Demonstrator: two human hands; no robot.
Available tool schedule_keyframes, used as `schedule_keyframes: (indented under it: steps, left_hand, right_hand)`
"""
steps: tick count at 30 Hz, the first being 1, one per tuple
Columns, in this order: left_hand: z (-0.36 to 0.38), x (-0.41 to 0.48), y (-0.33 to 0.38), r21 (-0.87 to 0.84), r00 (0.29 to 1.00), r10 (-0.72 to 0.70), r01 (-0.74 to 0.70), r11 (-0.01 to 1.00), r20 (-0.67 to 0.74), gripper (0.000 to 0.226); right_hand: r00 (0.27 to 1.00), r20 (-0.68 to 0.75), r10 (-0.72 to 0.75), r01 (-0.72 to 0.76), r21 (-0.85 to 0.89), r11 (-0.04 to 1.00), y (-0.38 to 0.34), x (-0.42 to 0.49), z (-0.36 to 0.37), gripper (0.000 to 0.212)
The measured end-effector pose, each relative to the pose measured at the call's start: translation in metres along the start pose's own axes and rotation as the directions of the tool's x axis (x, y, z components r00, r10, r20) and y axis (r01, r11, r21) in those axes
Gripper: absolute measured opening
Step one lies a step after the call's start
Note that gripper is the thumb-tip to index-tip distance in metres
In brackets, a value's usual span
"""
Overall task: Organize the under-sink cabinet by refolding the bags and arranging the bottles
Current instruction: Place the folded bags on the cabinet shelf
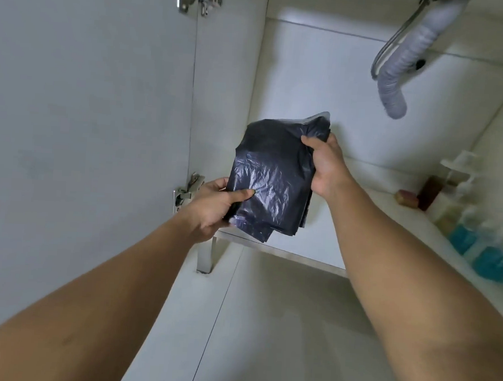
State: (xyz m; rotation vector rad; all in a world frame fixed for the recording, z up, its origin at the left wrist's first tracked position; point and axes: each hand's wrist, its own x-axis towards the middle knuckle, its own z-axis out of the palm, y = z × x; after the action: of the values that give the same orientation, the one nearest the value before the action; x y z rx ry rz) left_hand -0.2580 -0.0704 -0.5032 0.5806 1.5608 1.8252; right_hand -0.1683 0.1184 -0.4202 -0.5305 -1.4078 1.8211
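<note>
A folded stack of black plastic bags (pixel 272 174) is held up in front of the open under-sink cabinet. My left hand (pixel 214 205) grips its lower left corner, thumb lying on the front face. My right hand (pixel 325 165) grips the upper right edge, fingers curled behind the plastic. The stack hangs above the left part of the cabinet floor (pixel 324 224), apart from it. Several bottles (pixel 476 248) with blue liquid and pump tops stand blurred along the right side of the cabinet.
The open cabinet door (pixel 87 106) with two metal hinges (pixel 185 192) fills the left. A grey corrugated drain hose (pixel 397 90) hangs at the upper right. A small brown box (pixel 406 198) and a dark brown bottle (pixel 431 191) stand near the bottles. A metal cabinet leg (pixel 205 255) stands below.
</note>
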Motion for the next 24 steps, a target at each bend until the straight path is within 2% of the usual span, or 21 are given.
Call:
schedule_keyframes:
  steps: [4,7,9,12,13,14,16,19,21,24]
  left_hand:
    - [-0.003,0.032,-0.023,-0.044,0.98,0.006,-0.015,0.999,-0.198,0.018]
    - [-0.012,0.041,-0.039,-0.002,0.956,-0.063,0.065,0.998,-0.286,0.029]
    - [-0.018,0.045,-0.048,0.053,0.937,-0.07,0.094,0.994,-0.341,0.035]
    - [-0.021,0.046,-0.053,0.098,0.916,-0.052,0.098,0.99,-0.399,0.031]
    - [-0.021,0.045,-0.054,0.118,0.909,-0.043,0.1,0.988,-0.414,0.03]
    - [-0.022,0.046,-0.056,0.145,0.903,-0.035,0.107,0.984,-0.428,0.031]
    - [-0.022,0.046,-0.059,0.189,0.886,-0.003,0.102,0.977,-0.463,0.043]
    - [-0.02,0.044,-0.063,0.234,0.872,0.048,0.077,0.969,-0.486,0.076]
    - [-0.019,0.042,-0.063,0.216,0.871,0.08,0.03,0.976,-0.484,0.081]
    - [-0.012,0.039,-0.063,0.289,0.868,0.178,-0.043,0.956,-0.463,0.087]
  right_hand:
    - [0.998,0.04,0.053,-0.053,-0.004,0.999,0.049,0.04,-0.001,0.028]
    - [0.978,0.076,0.194,-0.172,-0.232,0.957,0.082,0.047,-0.004,0.032]
    - [0.959,0.026,0.282,-0.245,-0.425,0.871,0.103,0.045,-0.008,0.037]
    - [0.973,-0.052,0.225,-0.21,-0.6,0.772,0.124,0.041,-0.015,0.079]
    - [0.981,-0.056,0.185,-0.177,-0.642,0.746,0.128,0.04,-0.017,0.087]
    - [0.988,-0.061,0.145,-0.147,-0.686,0.712,0.13,0.038,-0.018,0.088]
    - [0.992,-0.064,0.106,-0.116,-0.776,0.62,0.131,0.034,-0.021,0.072]
    - [0.975,0.008,0.223,-0.103,-0.869,0.484,0.125,0.025,-0.02,0.04]
    - [0.946,0.058,0.318,-0.082,-0.908,0.41,0.12,0.016,-0.015,0.044]
    - [0.942,0.134,0.308,-0.026,-0.885,0.465,0.116,0.005,-0.01,0.05]
